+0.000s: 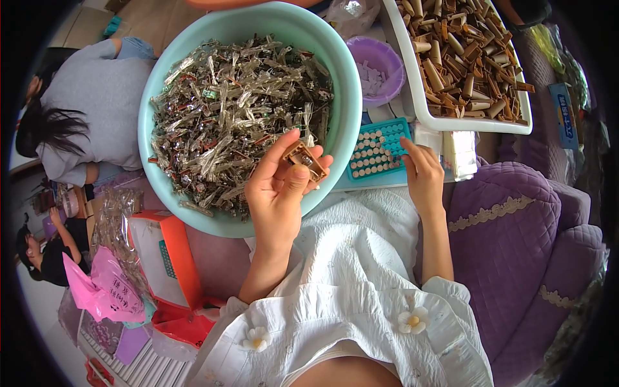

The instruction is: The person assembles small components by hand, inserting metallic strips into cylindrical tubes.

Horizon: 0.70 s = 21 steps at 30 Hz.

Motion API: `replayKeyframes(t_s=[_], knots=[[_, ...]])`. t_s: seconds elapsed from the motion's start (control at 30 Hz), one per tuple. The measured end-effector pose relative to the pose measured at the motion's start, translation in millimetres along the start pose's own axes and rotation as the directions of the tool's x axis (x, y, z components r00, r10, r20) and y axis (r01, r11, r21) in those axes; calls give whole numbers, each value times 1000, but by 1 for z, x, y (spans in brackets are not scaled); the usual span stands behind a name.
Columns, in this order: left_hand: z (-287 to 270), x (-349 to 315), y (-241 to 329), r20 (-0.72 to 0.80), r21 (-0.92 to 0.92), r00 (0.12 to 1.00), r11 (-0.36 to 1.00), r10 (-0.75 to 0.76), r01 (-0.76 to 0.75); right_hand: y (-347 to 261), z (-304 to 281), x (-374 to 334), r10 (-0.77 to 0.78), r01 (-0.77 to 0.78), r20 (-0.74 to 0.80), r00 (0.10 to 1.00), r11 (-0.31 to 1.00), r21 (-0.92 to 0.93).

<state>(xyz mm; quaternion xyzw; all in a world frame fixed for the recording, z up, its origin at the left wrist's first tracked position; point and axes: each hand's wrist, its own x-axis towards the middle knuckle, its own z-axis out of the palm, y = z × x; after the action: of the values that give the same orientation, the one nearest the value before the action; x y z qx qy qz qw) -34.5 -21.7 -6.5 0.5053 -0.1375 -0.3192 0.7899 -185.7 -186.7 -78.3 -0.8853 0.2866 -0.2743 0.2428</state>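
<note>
My left hand (276, 197) is closed around a small brown plastic casing (304, 161), with its open side up and shiny parts inside. It is held over the near rim of a pale green basin (348, 109) heaped with small electronic parts with clear, strand-like pieces (242, 116). My right hand (423, 171) reaches the right edge of a teal tray (400, 124), fingers bent together at its cells. Whatever those fingertips hold is too small to make out. Rows of small pale round discs (371, 155) fill the tray's left part.
Behind the tray stands a purple bowl (398, 80) of white pieces. A white bin (419, 97) at the far right holds many brown casings (461, 58). A purple quilted seat (509, 238) is on my right. An orange box (184, 258) lies left; two other people are further left.
</note>
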Motion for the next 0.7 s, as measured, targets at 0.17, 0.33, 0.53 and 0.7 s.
replayKeyframes(t_s=[0.17,0.33,0.53,0.7], knots=[[-2,3,1,50,-74,993,991,-110,114,14,4,-2,-187,220,214,959,965,-144],[-5,4,3,103,-114,972,969,-210,221,12,0,-2,-90,119,252,963,988,-103],[-5,2,2,176,-104,952,957,-251,271,-55,-11,19,-50,66,-62,997,950,306],[2,0,4,228,27,946,973,-229,229,-105,-4,32,-294,330,-149,944,846,420]])
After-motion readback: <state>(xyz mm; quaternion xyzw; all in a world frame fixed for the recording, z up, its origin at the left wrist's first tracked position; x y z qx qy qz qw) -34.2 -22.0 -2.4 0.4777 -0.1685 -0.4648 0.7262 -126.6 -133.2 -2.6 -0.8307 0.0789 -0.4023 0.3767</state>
